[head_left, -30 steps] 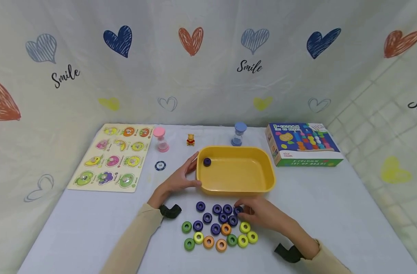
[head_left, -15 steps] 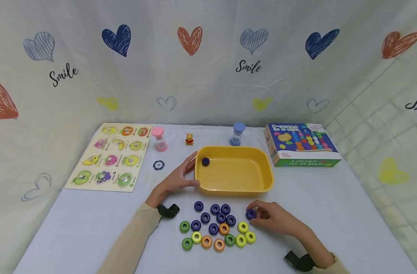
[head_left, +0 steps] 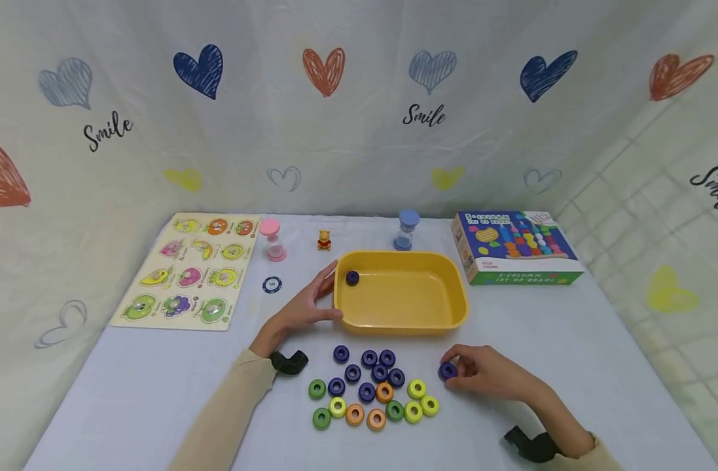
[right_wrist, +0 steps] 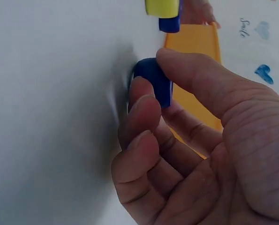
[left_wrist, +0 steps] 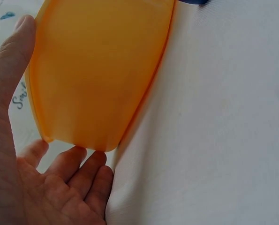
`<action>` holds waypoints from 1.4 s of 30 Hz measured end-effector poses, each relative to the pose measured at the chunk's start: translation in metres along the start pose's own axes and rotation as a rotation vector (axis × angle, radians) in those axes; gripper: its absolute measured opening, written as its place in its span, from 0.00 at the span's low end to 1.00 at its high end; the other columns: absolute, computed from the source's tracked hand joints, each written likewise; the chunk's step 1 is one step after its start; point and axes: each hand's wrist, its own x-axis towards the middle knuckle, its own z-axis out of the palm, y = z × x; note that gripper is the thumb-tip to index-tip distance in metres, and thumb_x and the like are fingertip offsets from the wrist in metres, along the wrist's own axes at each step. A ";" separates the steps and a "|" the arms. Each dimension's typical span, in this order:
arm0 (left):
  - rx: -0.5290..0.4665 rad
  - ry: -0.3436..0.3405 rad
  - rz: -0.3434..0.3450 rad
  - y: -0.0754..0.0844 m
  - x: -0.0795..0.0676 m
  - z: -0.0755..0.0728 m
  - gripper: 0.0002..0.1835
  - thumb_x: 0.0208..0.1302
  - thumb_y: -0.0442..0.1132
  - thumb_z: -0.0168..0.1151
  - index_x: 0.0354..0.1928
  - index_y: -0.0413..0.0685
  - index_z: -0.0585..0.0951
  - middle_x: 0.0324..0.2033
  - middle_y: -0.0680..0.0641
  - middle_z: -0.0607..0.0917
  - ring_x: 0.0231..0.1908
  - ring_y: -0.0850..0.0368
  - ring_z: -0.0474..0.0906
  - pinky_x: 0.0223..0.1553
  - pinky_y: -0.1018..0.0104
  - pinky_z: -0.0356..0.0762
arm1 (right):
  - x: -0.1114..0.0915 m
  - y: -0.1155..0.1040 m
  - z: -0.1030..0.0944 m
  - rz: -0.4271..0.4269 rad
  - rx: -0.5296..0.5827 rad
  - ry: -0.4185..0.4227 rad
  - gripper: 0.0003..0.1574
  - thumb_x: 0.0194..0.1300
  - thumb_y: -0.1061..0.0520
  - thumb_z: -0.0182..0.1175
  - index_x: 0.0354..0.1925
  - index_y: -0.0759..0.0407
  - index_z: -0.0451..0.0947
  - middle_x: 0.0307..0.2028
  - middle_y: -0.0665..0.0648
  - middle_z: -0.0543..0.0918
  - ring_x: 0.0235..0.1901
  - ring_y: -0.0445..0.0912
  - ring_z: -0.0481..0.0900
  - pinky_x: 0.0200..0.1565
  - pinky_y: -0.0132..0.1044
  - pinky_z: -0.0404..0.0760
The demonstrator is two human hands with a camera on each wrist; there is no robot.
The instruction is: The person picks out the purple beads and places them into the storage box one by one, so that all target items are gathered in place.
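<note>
We see the right hand (head_left: pixel 491 374) clamped, thumb against fingertips, on a dark blue bead (right_wrist: pixel 157 76), right of the loose beads (head_left: pixel 366 398) and nearer than the yellow tray (head_left: pixel 402 294); whether it touches the desk (head_left: pixel 571 353) we cannot tell. The left hand (head_left: pixel 300 309) rests on the tray's left end, thumb and fingers apart.

Beige long sleeves (head_left: pixel 226 405), two black, curved wrist-worn pieces (head_left: pixel 289 363), bare fingers (left_wrist: pixel 70 161)
</note>
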 end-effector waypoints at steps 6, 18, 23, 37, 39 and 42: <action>-0.020 0.016 -0.003 -0.026 0.005 0.000 0.54 0.48 0.49 0.69 0.70 0.63 0.43 0.67 0.54 0.54 0.65 0.62 0.51 0.65 0.54 0.44 | -0.004 -0.021 -0.021 -0.051 -0.036 -0.039 0.20 0.56 0.47 0.62 0.45 0.53 0.72 0.22 0.48 0.74 0.22 0.39 0.71 0.25 0.30 0.75; 0.001 0.000 -0.016 -0.003 -0.001 -0.002 0.52 0.51 0.43 0.67 0.70 0.54 0.41 0.68 0.48 0.52 0.66 0.57 0.50 0.64 0.54 0.46 | 0.033 -0.071 -0.062 -0.140 -0.147 0.033 0.21 0.56 0.44 0.61 0.45 0.52 0.72 0.23 0.48 0.74 0.24 0.42 0.72 0.25 0.31 0.76; 0.016 -0.006 -0.022 -0.003 0.000 -0.001 0.52 0.52 0.41 0.67 0.70 0.54 0.41 0.68 0.47 0.52 0.66 0.56 0.49 0.64 0.53 0.46 | 0.064 -0.078 -0.072 -0.110 -0.157 0.044 0.21 0.57 0.47 0.61 0.47 0.54 0.72 0.25 0.49 0.75 0.23 0.43 0.73 0.25 0.33 0.77; 0.055 -0.015 -0.037 0.001 -0.001 -0.003 0.53 0.51 0.47 0.67 0.70 0.56 0.40 0.67 0.47 0.54 0.66 0.57 0.50 0.65 0.56 0.46 | 0.138 -0.096 -0.081 -0.070 -0.237 -0.109 0.20 0.58 0.51 0.61 0.46 0.58 0.72 0.28 0.54 0.79 0.26 0.51 0.79 0.30 0.34 0.77; 0.040 -0.019 -0.022 -0.003 0.000 -0.004 0.54 0.51 0.48 0.67 0.70 0.56 0.40 0.67 0.47 0.54 0.66 0.56 0.51 0.64 0.55 0.47 | 0.150 -0.096 -0.078 -0.046 -0.237 -0.132 0.19 0.58 0.52 0.61 0.46 0.58 0.72 0.27 0.54 0.79 0.26 0.51 0.79 0.30 0.33 0.78; 0.016 -0.019 -0.005 -0.011 0.002 -0.004 0.54 0.50 0.49 0.68 0.70 0.58 0.41 0.67 0.47 0.55 0.65 0.55 0.52 0.64 0.55 0.48 | 0.168 -0.095 -0.073 0.000 -0.239 -0.165 0.17 0.59 0.53 0.61 0.45 0.58 0.72 0.27 0.54 0.78 0.26 0.51 0.78 0.29 0.34 0.78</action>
